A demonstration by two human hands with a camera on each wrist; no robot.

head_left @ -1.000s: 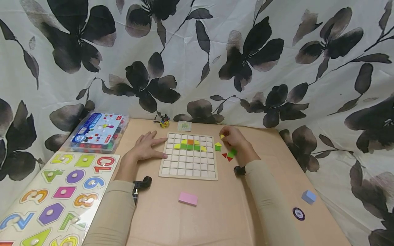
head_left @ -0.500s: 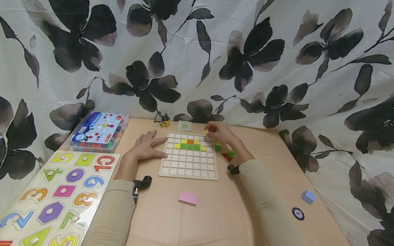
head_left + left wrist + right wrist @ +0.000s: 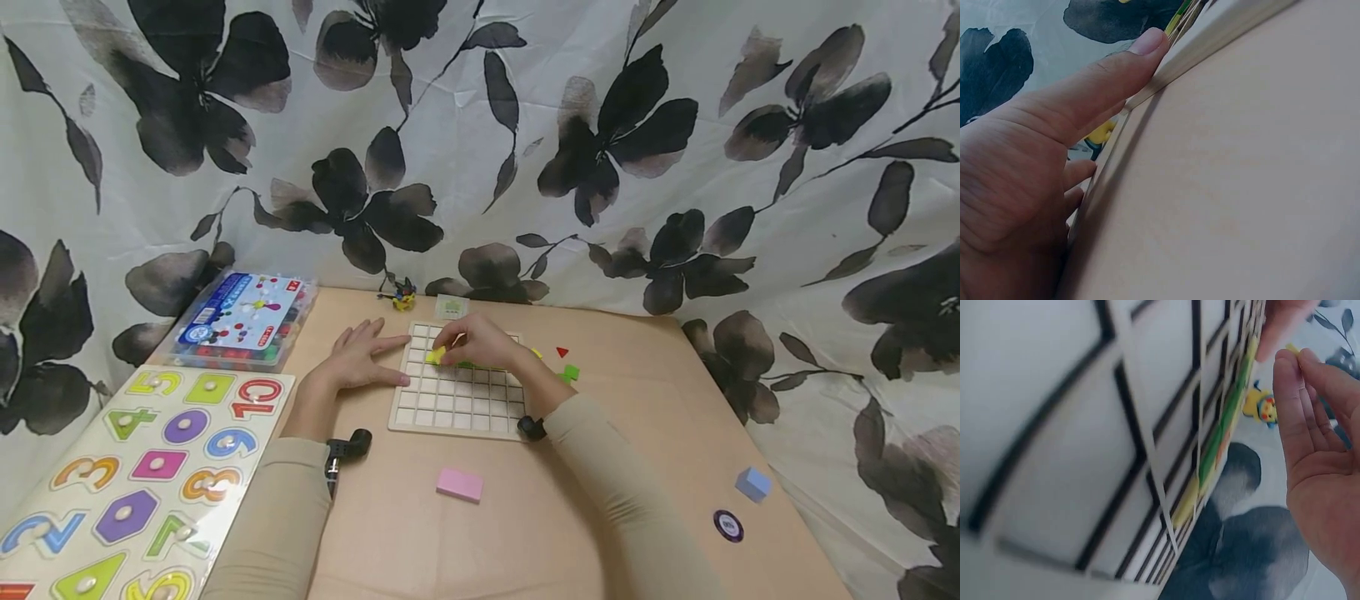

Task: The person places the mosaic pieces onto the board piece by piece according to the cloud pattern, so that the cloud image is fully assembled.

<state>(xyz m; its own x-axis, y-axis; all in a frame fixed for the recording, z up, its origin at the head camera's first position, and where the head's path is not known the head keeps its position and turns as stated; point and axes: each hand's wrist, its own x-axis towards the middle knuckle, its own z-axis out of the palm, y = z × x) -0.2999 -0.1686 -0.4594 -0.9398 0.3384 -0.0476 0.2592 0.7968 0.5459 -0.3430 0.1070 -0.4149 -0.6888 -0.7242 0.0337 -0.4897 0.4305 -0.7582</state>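
The square grid board (image 3: 457, 419) lies flat on the table with a row of green, yellow and orange tiles (image 3: 1213, 450) in its cells. My left hand (image 3: 365, 357) rests at the board's left side, fingers spread, with thumb and index fingertip at the edge. Above the upper-left cells, my right hand (image 3: 480, 343) pinches a small yellow tile (image 3: 1293, 347) between thumb and fingertips. That hand hides most of the tile row in the head view. Right of the board lie a red triangle (image 3: 562, 352) and green pieces (image 3: 572, 372).
A pink block (image 3: 460, 485) lies in front of the board. Behind it are a pattern card (image 3: 452, 307) and a small yellow toy figure (image 3: 403, 295). A number puzzle (image 3: 176, 454) and a clear plastic box (image 3: 243, 317) occupy the left; a blue block (image 3: 753, 484) and round chip (image 3: 728, 526) sit right.
My right hand has carried the yellow tile leftward from beside the loose pieces to over the upper-left part of the board. The left hand stays at the board's edge.
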